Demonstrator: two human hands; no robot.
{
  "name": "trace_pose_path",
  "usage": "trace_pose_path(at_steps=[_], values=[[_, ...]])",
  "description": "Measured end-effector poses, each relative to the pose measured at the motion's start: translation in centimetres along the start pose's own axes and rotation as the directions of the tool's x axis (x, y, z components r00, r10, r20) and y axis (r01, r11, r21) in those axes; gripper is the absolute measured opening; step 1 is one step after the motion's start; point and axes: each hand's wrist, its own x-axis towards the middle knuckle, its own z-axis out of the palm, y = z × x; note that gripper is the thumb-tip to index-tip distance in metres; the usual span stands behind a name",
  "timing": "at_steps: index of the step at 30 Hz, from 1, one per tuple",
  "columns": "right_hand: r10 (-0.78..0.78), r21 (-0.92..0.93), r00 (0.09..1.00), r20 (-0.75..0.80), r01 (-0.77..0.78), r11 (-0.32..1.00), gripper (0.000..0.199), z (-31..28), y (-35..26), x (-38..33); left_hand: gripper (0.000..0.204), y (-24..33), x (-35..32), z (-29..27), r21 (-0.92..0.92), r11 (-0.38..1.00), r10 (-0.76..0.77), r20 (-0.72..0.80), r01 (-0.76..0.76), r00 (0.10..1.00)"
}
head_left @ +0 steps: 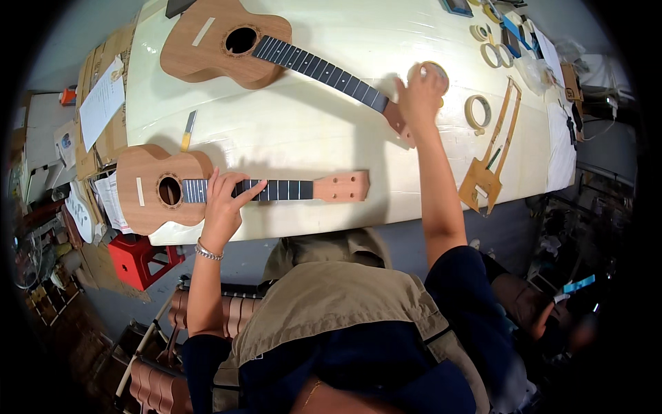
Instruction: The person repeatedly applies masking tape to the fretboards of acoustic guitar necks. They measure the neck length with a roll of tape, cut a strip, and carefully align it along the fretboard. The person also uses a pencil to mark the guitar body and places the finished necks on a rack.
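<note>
A small unfinished ukulele [138,196] lies flat near the table's front edge, its headstock to the right. My left hand [224,200] rests across its dark fretboard, fingers spread, near where neck meets body. A second, larger ukulele [207,52] lies at the back, its neck slanting down to the right. Just past its headstock, my right hand [422,96] is over a roll of tape [441,77] and covers the roll's left side. The fingers of that hand are blurred, so their grip on the roll is unclear.
A yellow-handled knife [187,134] lies between the ukuleles. To the right are another tape roll [477,114] and a tan two-armed wooden jig [480,181]. More tape rolls [491,55] sit at the back right. A red stool [141,262] stands below the table's left end.
</note>
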Motion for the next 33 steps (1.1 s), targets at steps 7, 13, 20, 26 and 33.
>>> trace_pose_path(at_steps=[7,13,20,26,33], values=[[0.400,0.767,0.866,0.301,-0.469,0.437,0.023,-3.6,2.9,-3.0,0.038,3.6,2.6,-1.8,-0.072,0.997,-0.032,-0.158,0.021,0.987],[0.175,0.814,0.905,0.387,-0.246,-0.526,0.070,-10.9,-10.0,-8.4,0.038,6.8,4.4,0.2,-0.703,0.702,-0.234,-0.071,0.117,0.970],[0.244,0.883,0.924,0.295,-0.166,-0.440,0.038,-12.7,-16.8,-13.8,0.027,10.9,5.1,1.8,-0.972,-0.179,-0.419,0.216,0.152,0.882],[-0.099,-0.198,0.765,0.636,0.038,-0.979,0.044,-13.5,-13.3,-17.1,0.005,4.8,-0.3,-0.2,-0.974,0.009,-0.542,0.187,0.228,0.820],[0.371,0.944,0.883,0.287,-0.193,-0.269,0.058,-9.5,-7.5,-18.8,0.015,-8.5,-6.1,-3.0,-0.520,0.767,-0.602,-0.378,0.376,0.703]])
